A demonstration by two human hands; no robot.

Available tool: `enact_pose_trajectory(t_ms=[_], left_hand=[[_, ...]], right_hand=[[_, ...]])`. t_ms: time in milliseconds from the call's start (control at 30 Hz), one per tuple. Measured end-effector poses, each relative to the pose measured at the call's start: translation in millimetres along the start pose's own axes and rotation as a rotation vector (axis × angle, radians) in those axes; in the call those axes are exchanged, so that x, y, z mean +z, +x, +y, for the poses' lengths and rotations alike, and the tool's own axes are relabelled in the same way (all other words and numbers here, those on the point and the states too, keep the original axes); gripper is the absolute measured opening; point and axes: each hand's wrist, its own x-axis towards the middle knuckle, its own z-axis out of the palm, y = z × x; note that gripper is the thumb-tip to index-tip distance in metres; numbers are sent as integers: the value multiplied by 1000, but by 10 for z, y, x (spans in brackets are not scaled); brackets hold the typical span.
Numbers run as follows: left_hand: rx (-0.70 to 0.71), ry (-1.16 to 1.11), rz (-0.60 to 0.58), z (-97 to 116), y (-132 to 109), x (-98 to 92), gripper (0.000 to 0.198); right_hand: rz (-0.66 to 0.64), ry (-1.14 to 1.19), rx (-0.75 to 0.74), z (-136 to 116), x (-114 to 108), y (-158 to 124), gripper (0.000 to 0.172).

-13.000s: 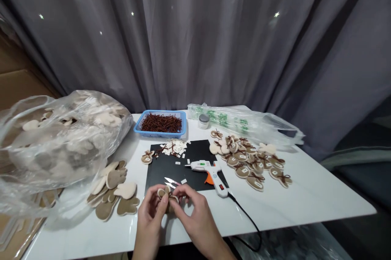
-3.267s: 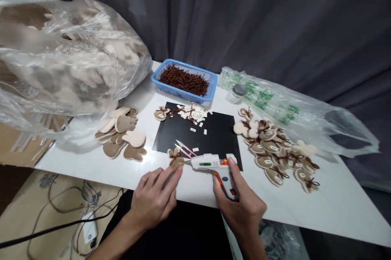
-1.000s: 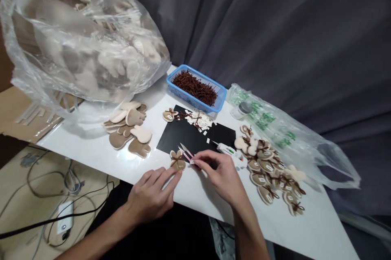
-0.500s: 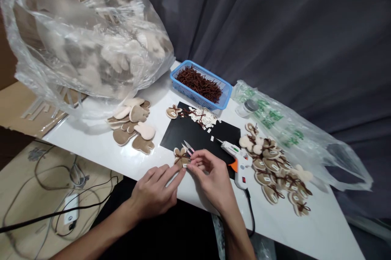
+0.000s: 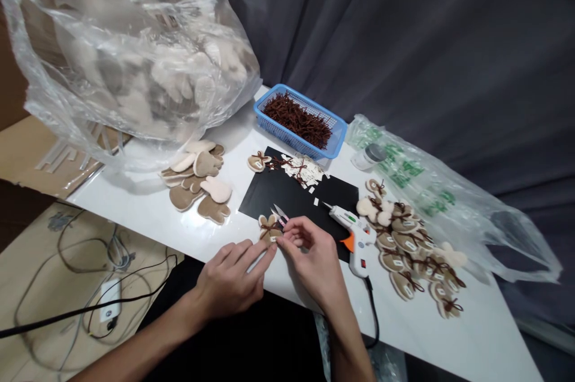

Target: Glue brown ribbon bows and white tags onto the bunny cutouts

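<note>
A small tan rabbit-shaped plush piece [image 5: 268, 230] with a brown bow lies at the table's front edge, ears pointing away from me. A little white label [image 5: 273, 239] sits on its lower part. My left hand [image 5: 236, 277] has its fingertips closed on the piece's lower left edge. From the right, my right hand [image 5: 314, 256] is closed, with the thumb tip at the label's edge and the other fingers curled. Thread snips [image 5: 281, 218] stick out just beyond my right fingers; their rear is hidden.
A white glue gun [image 5: 354, 235] lies right of my hands on a black mat [image 5: 258, 196] bearing loose labels [image 5: 305, 169]. A blue basket [image 5: 336, 145] holds brown bows. Finished rabbits [image 5: 404, 241] are heaped right, plain ones [image 5: 184, 196] left, beside a big plastic bag [image 5: 135, 70].
The whole view has shifted slightly, so the table's things appear a little further right. Both hands stay at the rabbit piece in nearly the same pose.
</note>
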Motion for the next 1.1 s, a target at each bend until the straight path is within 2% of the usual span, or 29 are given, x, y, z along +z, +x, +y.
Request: enact_pose_trajectory(t_ms=[400, 800, 1100], left_hand=[[5, 7, -4, 0, -9, 9, 41], [0, 2, -9, 1, -13, 10, 41], [-6, 3, -21, -2, -15, 15, 43]], right_hand=[[12, -48, -6, -22, -9, 20, 15], [85, -22, 21, 13, 13, 19, 23], [76, -14, 17, 7, -6, 44, 29]])
